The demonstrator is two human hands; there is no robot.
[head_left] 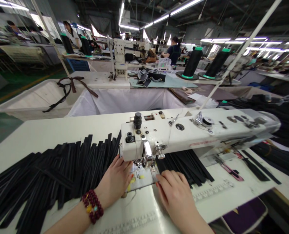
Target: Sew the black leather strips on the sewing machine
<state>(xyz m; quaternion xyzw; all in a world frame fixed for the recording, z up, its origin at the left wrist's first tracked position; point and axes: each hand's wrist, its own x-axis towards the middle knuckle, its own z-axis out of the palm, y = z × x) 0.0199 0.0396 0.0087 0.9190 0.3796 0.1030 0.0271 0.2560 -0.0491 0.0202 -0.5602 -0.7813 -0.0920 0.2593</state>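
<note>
My left hand [116, 180], with a dark red bead bracelet [92, 206] at its wrist, lies left of the needle area. Its fingers stretch forward beside the sewing machine's head [132, 149], and its thumb is apart; no held piece shows. On the right, my right hand [175, 195] rests by the metal needle plate [142, 185], fingers bent and thumb near the index fingertip. Whatever is between them is hidden. The presser foot [153, 167] sits between both hands. Black strips [78, 165] spread in a pile to the left, and more black strips [183, 165] lie under the machine arm.
Pink-handled snips [232, 170] lie at right near loose black strips [254, 167]. A ruler scale [137, 222] marks the table front. Beyond the table are a white-lined bin [125, 99], another sewing machine [121, 58] and black thread cones [193, 63]. Other people work farther back.
</note>
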